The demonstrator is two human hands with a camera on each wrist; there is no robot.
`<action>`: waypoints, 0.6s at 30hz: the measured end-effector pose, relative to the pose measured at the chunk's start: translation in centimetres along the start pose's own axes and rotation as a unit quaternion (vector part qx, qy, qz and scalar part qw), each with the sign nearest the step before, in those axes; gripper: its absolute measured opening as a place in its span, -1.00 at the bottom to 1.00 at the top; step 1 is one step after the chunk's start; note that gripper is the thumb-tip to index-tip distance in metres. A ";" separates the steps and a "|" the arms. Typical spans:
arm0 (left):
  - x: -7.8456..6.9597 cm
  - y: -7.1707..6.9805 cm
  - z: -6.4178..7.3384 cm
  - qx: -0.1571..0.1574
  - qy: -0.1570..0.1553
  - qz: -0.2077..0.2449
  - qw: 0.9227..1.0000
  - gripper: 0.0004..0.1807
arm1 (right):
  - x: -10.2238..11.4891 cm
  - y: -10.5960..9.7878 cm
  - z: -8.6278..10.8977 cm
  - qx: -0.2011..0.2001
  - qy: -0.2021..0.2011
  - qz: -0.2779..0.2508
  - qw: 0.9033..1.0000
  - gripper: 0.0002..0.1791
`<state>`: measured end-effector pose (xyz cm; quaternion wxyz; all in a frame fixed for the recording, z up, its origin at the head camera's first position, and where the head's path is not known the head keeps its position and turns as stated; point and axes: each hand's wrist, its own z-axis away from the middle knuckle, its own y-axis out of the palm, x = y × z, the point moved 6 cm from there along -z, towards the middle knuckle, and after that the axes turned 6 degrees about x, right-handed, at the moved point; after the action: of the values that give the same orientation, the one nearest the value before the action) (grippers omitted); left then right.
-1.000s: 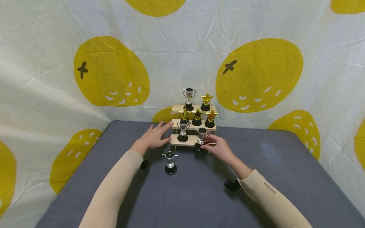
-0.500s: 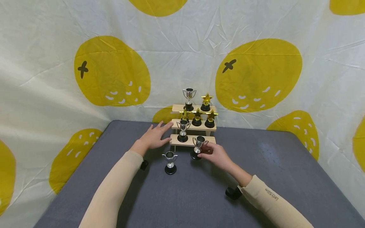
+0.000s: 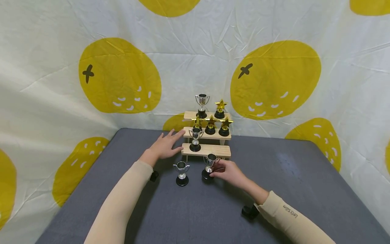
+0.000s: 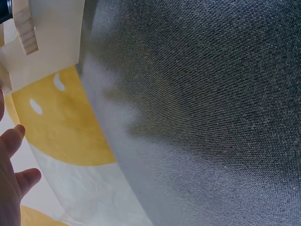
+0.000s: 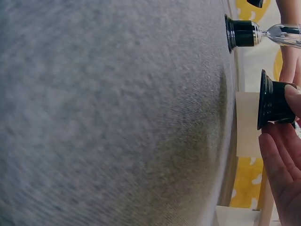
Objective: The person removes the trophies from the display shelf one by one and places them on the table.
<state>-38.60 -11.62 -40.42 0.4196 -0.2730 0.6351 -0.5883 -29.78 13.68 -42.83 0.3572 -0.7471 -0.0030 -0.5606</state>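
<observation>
My right hand (image 3: 229, 173) pinches a small silver trophy cup (image 3: 210, 162) low down, thumb and fingers at its black base (image 5: 276, 101). The cup is upright in front of the wooden tiered stand (image 3: 214, 149); a gap shows between base and tabletop in the right wrist view. Fingers spread, my left hand (image 3: 164, 145) reaches to the left ends of the stand's lower two tiers. To the left of the held cup, a second trophy cup (image 3: 182, 173) stands on the table. Another silver cup (image 3: 195, 139) is on the bottom tier, at its left.
On the top tier are a silver cup (image 3: 201, 105) and a gold star trophy (image 3: 220, 109). Several star trophies (image 3: 225, 127) line the middle tier. The grey table (image 3: 195, 217) runs back to a hanging cloth (image 3: 195, 74) printed with yellow fruit.
My right hand has drawn the trophy cup away from the bottom tier, toward me and slightly left, bringing it lower. My left hand has stayed at the stand.
</observation>
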 end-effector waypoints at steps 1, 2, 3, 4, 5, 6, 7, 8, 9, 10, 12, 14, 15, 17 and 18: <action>0.0 0.0 0.0 0.001 0.000 0.000 1.000 -0.17 | -0.1 0.1 0.0 0.005 0.000 0.003 1.000 -0.73; 0.0 -0.1 0.0 0.001 -0.001 0.001 1.000 -0.17 | -0.2 0.1 0.0 0.010 0.001 0.006 1.000 -0.73; 0.0 -0.1 0.0 0.002 -0.001 0.002 1.000 -0.17 | -0.2 0.2 0.0 0.014 0.001 0.008 1.000 -0.74; -0.1 -0.1 0.0 0.003 -0.001 0.003 1.000 -0.16 | -0.2 0.3 0.0 0.019 0.000 0.010 1.000 -0.74; -0.1 0.0 0.0 0.003 -0.001 0.005 1.000 -0.16 | -0.3 0.4 0.0 0.023 -0.001 0.011 1.000 -0.74; 0.0 0.0 0.0 0.004 -0.001 0.003 1.000 -0.16 | -0.2 0.5 0.1 0.027 -0.001 0.013 1.000 -0.75; 0.0 0.0 0.0 0.004 -0.001 0.002 1.000 -0.16 | -0.2 0.7 0.1 0.032 -0.002 0.014 0.999 -0.76; -0.1 0.0 0.0 0.004 -0.001 0.002 1.000 -0.16 | -0.2 0.8 0.1 0.037 -0.003 0.015 0.999 -0.77; -0.1 0.0 0.0 0.003 -0.001 0.002 1.000 -0.16 | -0.1 1.0 0.1 0.043 -0.004 0.016 0.999 -0.77; -0.1 0.0 0.0 0.003 -0.002 0.003 1.000 -0.16 | -0.1 1.2 0.1 0.049 -0.007 0.017 0.999 -0.78; -0.1 0.0 0.0 0.002 -0.001 0.006 1.000 -0.16 | 0.0 1.6 0.0 0.061 -0.010 0.019 0.998 -0.79; -0.1 0.0 0.1 0.002 -0.001 0.008 1.000 -0.16 | 0.0 2.1 -0.1 0.070 -0.015 0.022 0.997 -0.80; -0.1 -0.1 0.1 0.002 -0.001 0.009 1.000 -0.16 | 0.1 2.3 -0.1 0.074 -0.017 0.022 0.997 -0.80; -0.1 -0.1 0.1 0.002 0.000 0.009 1.000 -0.16 | 0.1 2.6 -0.2 0.079 -0.020 0.024 0.996 -0.80; -0.1 -0.1 0.1 0.002 0.001 0.009 1.000 -0.16 | 0.1 2.8 -0.2 0.080 -0.022 0.025 0.996 -0.81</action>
<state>-38.51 -11.58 -40.34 0.4248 -0.2663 0.6364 -0.5862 -28.80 11.45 -44.19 0.4297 -0.7282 -0.0368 -0.5327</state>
